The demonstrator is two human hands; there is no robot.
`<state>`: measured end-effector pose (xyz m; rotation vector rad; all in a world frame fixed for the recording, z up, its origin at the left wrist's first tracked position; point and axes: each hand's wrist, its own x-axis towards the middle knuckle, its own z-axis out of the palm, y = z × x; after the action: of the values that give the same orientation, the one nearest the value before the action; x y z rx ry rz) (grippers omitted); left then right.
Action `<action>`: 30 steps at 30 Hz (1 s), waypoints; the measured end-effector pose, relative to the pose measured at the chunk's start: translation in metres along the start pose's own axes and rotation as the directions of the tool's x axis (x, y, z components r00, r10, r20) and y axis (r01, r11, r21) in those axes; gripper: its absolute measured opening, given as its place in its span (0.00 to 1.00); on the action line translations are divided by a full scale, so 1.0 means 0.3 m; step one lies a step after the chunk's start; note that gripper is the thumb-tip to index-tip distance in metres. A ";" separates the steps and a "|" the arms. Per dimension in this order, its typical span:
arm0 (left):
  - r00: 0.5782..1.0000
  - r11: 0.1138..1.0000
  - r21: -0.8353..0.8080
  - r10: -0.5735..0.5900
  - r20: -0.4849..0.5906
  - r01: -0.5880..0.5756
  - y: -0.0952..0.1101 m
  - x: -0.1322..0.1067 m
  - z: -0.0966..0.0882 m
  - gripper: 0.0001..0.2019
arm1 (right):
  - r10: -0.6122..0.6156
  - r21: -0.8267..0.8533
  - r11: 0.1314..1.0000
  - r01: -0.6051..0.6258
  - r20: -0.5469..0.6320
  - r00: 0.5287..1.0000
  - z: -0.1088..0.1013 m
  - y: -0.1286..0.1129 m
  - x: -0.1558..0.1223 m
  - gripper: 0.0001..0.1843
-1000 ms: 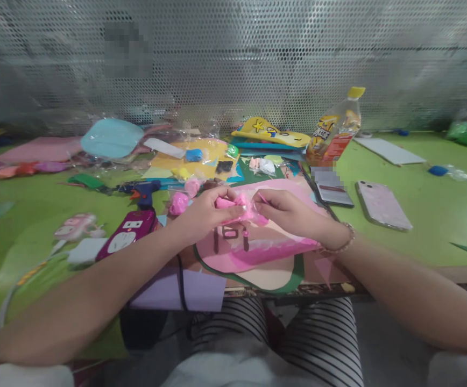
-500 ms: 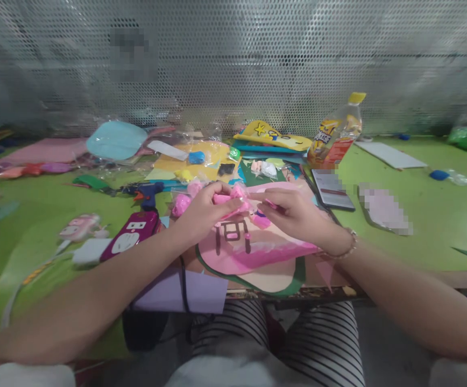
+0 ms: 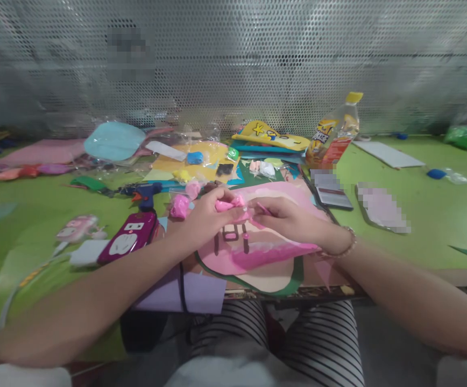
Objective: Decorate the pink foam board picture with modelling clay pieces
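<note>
From three o'clock, my right hand, pinching a slim pink piece, closes back in on the pink clay my left hand grips, so both can work it.

A place for handicraft, seemingly a craft workshop, with a flat bright-green table, a grey perforated metal wall behind it, a dark-blue plastic glue gun, a flat pale-purple sheet, a round bright-pink plastic-wrapped lump
</note>
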<state>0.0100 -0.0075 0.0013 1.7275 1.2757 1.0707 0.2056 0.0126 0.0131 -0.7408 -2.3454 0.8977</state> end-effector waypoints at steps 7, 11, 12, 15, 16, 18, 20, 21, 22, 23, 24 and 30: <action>0.998 0.958 -0.278 -0.058 0.029 0.064 0.028 -0.004 -0.009 0.12 | 0.004 0.031 0.999 0.007 -0.351 0.937 -0.011 0.008 -0.021 0.12; 0.998 0.932 -0.357 -0.046 0.037 0.056 0.009 0.004 -0.012 0.14 | -0.051 -0.077 0.997 0.022 -0.405 0.913 -0.015 0.011 -0.017 0.08; 0.998 0.936 -0.346 -0.044 0.041 0.055 0.007 0.004 -0.012 0.14 | -0.079 -0.129 0.991 0.028 -0.406 0.911 -0.015 0.010 -0.013 0.07; 0.999 0.970 -0.237 -0.042 0.025 0.046 0.015 0.000 -0.011 0.14 | -0.138 -0.288 0.957 0.018 -0.403 0.905 -0.013 0.005 -0.004 0.04; 0.999 0.980 -0.195 -0.042 0.018 0.044 0.021 -0.002 -0.010 0.13 | -0.142 -0.321 0.947 0.007 -0.398 0.907 -0.012 0.005 -0.002 0.04; 0.999 0.990 -0.135 -0.033 0.014 0.035 0.031 -0.006 -0.007 0.11 | -0.126 -0.344 0.939 -0.017 -0.388 0.913 -0.011 0.005 -0.001 0.06; 1.000 0.995 -0.101 -0.017 0.021 0.019 0.038 -0.007 -0.005 0.10 | -0.094 -0.326 0.945 -0.035 -0.370 0.924 -0.011 0.007 -0.002 0.07; 1.000 0.996 -0.089 -0.011 0.028 0.013 0.040 -0.007 -0.004 0.10 | -0.079 -0.309 0.950 -0.038 -0.358 0.931 -0.012 0.008 -0.002 0.08; 0.999 0.997 -0.078 -0.008 0.033 0.010 0.041 -0.006 -0.004 0.09 | -0.069 -0.291 0.956 -0.036 -0.344 0.936 -0.012 0.009 -0.002 0.08; 0.999 0.998 -0.067 -0.007 0.039 0.010 0.040 -0.005 -0.004 0.09 | -0.066 -0.275 0.961 -0.029 -0.330 0.942 -0.013 0.010 -0.003 0.09; 0.999 0.998 -0.060 -0.008 0.042 0.011 0.039 -0.004 -0.004 0.09 | -0.070 -0.264 0.964 -0.018 -0.319 0.945 -0.012 0.011 -0.003 0.09; 1.000 1.000 0.010 -0.007 0.016 0.007 0.031 -0.001 -0.007 0.11 | -0.203 -0.296 0.946 0.135 -0.216 0.955 0.004 0.000 -0.012 0.09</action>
<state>0.0115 -0.0098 0.0103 1.7344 1.2778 1.0458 0.2075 0.0097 0.0115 -0.6985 -2.2935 0.3806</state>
